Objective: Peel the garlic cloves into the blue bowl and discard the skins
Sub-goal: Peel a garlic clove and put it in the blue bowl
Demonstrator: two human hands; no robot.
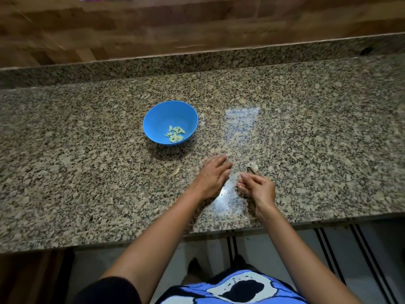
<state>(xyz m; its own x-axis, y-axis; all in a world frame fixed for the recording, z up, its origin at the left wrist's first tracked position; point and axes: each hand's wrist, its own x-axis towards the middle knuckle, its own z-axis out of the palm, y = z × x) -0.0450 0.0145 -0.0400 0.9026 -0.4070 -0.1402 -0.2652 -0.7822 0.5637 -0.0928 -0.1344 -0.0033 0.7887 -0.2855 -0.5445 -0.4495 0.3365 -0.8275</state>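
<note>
Nearest, over the granite worktop [87,172], the left hand [213,176] lay with fingers straight and released, holding nothing. The right hand [258,186] was just beside it, its fingers curled inward; I could not tell whether they pinched anything. A scrap of garlic skin [253,167] sat just beyond the right fingertips. Farther back to the left stood the blue bowl [157,119], with peeled cloves [175,133] inside.

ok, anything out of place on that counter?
Only stray garlic skins on the countertop: one scrap left of the left hand, a small clump just beyond the right hand. Blue bowl sits upright, peeled cloves all inside.
</note>
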